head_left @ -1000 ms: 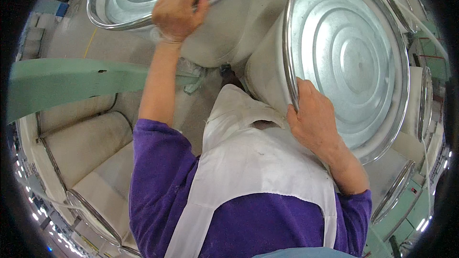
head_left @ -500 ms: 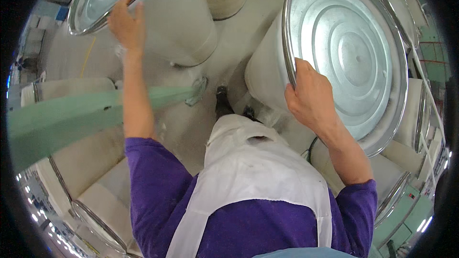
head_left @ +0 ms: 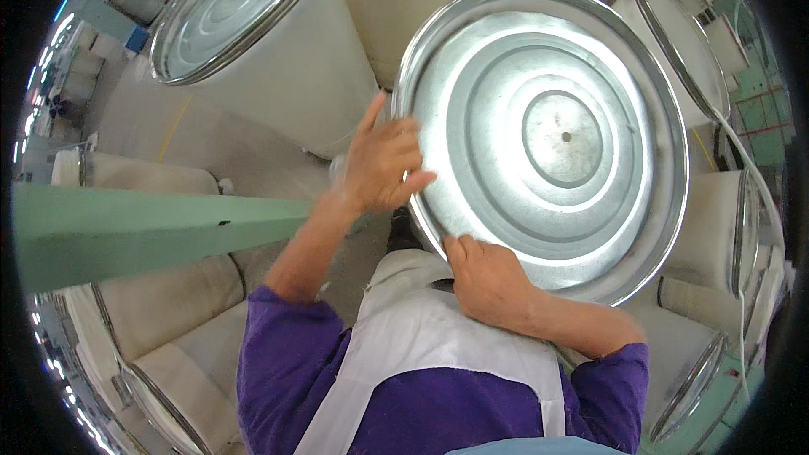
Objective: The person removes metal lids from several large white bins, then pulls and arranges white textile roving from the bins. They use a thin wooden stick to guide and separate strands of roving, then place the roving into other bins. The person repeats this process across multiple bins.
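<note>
Both hands are on the big round metal lid, a shiny disc with raised concentric rings and a small hole at its centre, held tilted in front of the person. The left hand lies on the lid's left rim, fingers spread flat over the edge and onto its face. The right hand grips the lid's lower rim, fingers curled around the edge. Up and left of the lid stands a tall cream drum closed by a similar metal top, so its contents are hidden. Left of the lid runs a pale green beam. Right of the lid stand more cream cans, contents not visible.
</note>
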Demonstrator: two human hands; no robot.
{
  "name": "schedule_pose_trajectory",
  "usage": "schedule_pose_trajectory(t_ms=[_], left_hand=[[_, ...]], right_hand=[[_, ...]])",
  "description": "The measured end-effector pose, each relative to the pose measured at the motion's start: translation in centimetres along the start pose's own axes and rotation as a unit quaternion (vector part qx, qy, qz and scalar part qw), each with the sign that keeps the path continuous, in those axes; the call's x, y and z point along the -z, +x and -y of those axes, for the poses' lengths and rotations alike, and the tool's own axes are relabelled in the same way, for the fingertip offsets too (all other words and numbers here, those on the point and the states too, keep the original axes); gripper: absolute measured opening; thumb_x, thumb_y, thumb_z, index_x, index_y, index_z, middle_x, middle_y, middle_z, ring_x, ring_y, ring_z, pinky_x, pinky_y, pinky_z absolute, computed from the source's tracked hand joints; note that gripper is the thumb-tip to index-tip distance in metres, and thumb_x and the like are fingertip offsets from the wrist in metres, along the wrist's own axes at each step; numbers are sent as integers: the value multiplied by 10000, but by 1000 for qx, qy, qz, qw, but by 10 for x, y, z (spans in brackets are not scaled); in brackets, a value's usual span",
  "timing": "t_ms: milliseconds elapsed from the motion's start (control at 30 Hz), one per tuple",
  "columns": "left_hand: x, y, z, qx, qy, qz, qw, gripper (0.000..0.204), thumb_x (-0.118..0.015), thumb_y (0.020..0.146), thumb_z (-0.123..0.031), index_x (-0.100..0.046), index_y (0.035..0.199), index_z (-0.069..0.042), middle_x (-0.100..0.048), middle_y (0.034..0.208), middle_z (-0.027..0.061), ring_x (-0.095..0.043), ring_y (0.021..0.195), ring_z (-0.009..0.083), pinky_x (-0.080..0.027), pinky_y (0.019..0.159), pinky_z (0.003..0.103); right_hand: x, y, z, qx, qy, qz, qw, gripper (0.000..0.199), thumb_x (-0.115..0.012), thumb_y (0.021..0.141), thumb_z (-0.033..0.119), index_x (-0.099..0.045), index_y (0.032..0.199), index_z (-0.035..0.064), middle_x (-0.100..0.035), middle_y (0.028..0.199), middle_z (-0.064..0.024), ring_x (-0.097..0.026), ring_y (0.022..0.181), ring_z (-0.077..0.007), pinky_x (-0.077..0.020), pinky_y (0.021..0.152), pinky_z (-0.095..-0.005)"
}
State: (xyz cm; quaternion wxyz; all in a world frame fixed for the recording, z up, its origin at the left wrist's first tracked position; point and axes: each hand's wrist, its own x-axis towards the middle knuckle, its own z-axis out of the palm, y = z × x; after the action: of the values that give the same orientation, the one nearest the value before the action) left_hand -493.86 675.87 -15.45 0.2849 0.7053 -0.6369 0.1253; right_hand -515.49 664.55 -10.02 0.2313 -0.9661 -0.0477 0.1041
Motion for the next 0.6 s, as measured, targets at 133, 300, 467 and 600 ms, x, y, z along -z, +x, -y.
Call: schedule_pose_trajectory(t_ms=[133,300,467,600], left_hand=[[22,-55,-75,27,0,-5,1000,313,-641,815,-368,-563,614,-142,-466,640,6,-500,660,194,-431,834,431],[13,-48,-138,-35,-89,-32,995,160,-733,751,-215,-678,825,-83,-627,751,7,-557,621,159,-429,546,288],[3,-11,-125,-28,-79,-71,994,183,-729,747,-148,-671,889,-47,-660,790,20,-560,594,143,-418,493,260],[-10,3,-103,-32,-23,-140,989,190,-729,763,-153,-657,900,-44,-677,859,76,-558,550,146,-406,446,280]], right_hand=[[11,-39,-22,142,-9,163,976,267,-570,773,85,-507,1018,-1,-574,881,-137,-632,750,-283,-509,642,-405],[50,-85,-98,156,-170,171,958,119,-610,808,206,-601,895,126,-599,773,-27,-634,789,-217,-515,683,-367],[92,-51,-180,103,-272,-105,951,166,-716,580,93,-586,674,135,-569,724,-14,-549,737,-219,-469,679,-361],[125,20,-229,175,-294,-81,936,141,-681,593,79,-556,632,130,-572,749,-11,-551,760,-221,-466,697,-361]])
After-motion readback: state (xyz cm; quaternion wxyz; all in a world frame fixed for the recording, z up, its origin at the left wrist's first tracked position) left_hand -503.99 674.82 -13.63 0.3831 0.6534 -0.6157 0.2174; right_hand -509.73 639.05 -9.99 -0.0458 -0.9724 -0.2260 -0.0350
